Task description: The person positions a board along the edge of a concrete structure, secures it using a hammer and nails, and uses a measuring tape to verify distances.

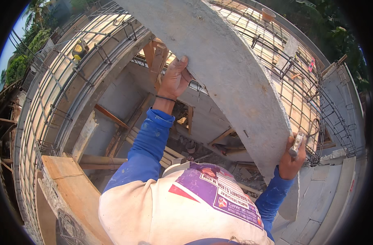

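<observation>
A long, wide grey board (235, 77), coated with what looks like cement, slants from the top of the view down to the right in front of me. My left hand (175, 79) grips its left edge, the fingers partly hidden behind it. My right hand (292, 160) is closed at the board's lower right end. It holds a small tool with a shiny metal head (296, 145), which looks like a hammer; its handle is hidden. How far the right fingers also grip the board I cannot tell.
Rebar mesh (294, 87) covers pale formwork panels on both sides. A yellow and black tape measure (79, 50) lies on the left mesh, and an orange-brown bucket (268, 15) stands far right. Below me opens a deep space with timber props (154, 61) and rubble. A wooden beam (68, 179) stands near left.
</observation>
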`<action>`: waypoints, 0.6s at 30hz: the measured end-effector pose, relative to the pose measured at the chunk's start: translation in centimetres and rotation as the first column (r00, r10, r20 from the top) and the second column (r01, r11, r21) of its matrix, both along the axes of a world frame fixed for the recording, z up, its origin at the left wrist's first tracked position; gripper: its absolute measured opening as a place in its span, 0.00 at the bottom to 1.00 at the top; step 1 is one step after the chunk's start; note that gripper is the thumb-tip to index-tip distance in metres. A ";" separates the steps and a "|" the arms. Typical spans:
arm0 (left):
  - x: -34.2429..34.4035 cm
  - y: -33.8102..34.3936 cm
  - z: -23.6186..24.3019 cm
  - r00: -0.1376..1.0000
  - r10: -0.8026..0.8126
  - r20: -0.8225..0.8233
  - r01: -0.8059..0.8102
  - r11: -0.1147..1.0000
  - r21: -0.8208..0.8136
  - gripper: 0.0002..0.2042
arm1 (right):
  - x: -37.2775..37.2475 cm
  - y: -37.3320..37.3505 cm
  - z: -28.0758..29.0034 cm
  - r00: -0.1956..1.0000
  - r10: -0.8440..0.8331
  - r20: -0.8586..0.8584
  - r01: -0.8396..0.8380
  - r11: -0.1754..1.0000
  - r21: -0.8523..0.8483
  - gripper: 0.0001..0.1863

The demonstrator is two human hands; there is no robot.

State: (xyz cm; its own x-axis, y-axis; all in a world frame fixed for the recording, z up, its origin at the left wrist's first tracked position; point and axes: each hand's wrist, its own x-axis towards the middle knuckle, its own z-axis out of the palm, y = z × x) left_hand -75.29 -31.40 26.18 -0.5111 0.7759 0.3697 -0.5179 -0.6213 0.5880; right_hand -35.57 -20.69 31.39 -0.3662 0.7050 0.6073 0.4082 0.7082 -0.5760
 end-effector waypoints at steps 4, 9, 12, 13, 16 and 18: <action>0.5 -1.6 -2.5 0.992 0.090 0.089 -0.083 0.994 -0.075 0.21 | -0.2 0.0 -1.7 0.997 0.033 0.072 -0.028 0.998 -0.061 0.12; 1.4 -1.0 -3.5 0.970 0.102 0.220 -0.081 0.991 -0.103 0.27 | -0.9 -1.2 -2.8 0.997 0.052 0.060 -0.043 0.990 -0.137 0.07; 1.0 -1.9 -3.1 0.956 0.161 0.247 -0.139 0.985 -0.104 0.31 | -2.1 -1.2 -4.0 0.989 0.116 0.096 -0.105 0.988 -0.112 0.06; 1.5 -1.2 -3.5 0.953 0.171 0.249 -0.140 0.980 -0.140 0.32 | -1.6 -1.5 -4.7 0.990 0.087 0.107 -0.075 0.991 -0.113 0.06; 1.7 -0.4 -5.0 0.944 0.215 0.250 -0.167 0.965 -0.200 0.35 | -1.0 -1.9 -6.7 0.992 0.074 0.101 -0.062 0.991 -0.119 0.06; 2.7 0.7 -6.2 0.941 0.184 0.282 -0.134 0.973 -0.189 0.36 | 0.0 -2.5 -8.4 0.999 0.029 0.037 -0.022 0.983 -0.181 0.06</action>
